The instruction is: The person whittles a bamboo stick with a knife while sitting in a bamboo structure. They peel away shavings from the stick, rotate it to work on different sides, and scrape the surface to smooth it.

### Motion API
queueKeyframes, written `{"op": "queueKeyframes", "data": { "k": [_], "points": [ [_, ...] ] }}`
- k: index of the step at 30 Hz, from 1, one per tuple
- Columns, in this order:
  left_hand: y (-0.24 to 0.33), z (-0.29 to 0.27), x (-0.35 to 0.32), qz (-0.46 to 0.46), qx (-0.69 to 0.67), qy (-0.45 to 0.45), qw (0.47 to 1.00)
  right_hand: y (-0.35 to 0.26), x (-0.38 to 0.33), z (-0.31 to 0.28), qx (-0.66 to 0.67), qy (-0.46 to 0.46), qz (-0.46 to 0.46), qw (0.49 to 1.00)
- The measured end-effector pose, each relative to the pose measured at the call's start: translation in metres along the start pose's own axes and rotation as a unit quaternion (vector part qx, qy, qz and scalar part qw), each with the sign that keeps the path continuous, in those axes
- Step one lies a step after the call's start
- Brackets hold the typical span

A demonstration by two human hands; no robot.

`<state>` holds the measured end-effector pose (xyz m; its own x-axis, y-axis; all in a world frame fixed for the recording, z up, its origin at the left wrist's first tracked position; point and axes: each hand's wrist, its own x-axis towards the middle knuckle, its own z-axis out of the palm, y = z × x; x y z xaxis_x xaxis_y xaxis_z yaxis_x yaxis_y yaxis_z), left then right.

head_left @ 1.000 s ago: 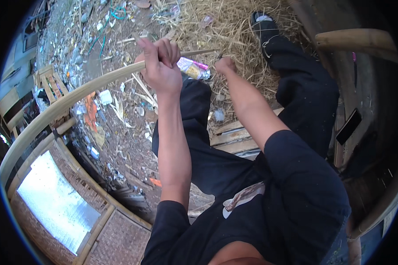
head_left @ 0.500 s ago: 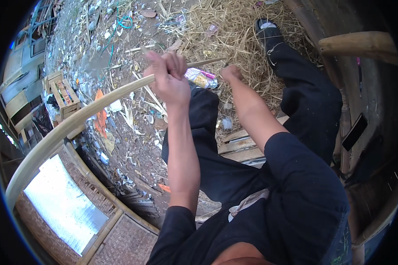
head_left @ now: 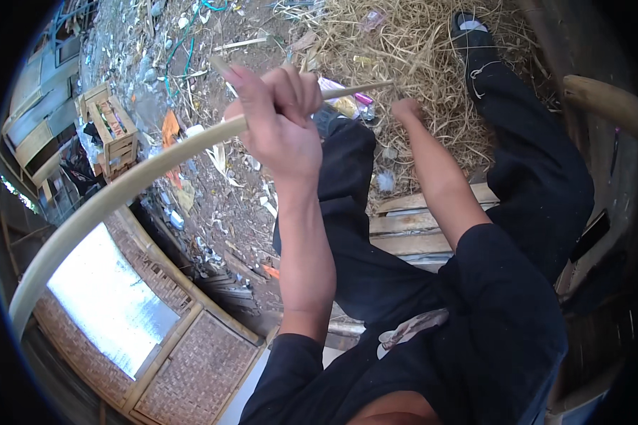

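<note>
Since a moment ago the left hand (head_left: 280, 120) has drawn nearer the camera, its arm raised upright at frame centre, fingers wrapped round a long pale bamboo strip (head_left: 106, 205) curving to the lower left. The right hand (head_left: 407, 110), fisted, sits upper centre beside the straw (head_left: 404, 49); whether it grips anything cannot be told

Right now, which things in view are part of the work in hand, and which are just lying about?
In hand:
- long pale bamboo strip, gripped by the left hand
- right hand, a closed fist low by the knee; what it holds is unclear

Lying about:
- dry straw pile
- small wooden crate
- orange scrap
- woven panels
</note>
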<state>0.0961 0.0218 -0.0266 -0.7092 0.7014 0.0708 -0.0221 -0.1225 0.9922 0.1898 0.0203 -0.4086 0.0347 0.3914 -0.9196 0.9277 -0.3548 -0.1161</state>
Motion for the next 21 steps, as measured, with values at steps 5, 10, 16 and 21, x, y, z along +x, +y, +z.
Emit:
{"op": "queueKeyframes", "data": {
  "k": [5,10,16,21],
  "points": [
    [-0.001,-0.009,0.007,0.015,-0.006,0.027,1.0,-0.005,-0.045,-0.017,0.061,-0.001,-0.094,0.994],
    [-0.011,-0.009,0.009,0.003,-0.015,0.032,0.999,-0.01,-0.124,-0.041,0.107,0.035,-0.227,0.967],
    [0.003,-0.007,-0.003,0.053,-0.053,0.054,0.996,-0.029,-0.201,-0.064,0.159,0.013,-0.284,0.945],
    [-0.021,0.011,-0.014,0.076,-0.028,0.131,0.988,-0.028,-0.183,-0.039,0.159,0.042,-0.241,0.957]
  ]
}}
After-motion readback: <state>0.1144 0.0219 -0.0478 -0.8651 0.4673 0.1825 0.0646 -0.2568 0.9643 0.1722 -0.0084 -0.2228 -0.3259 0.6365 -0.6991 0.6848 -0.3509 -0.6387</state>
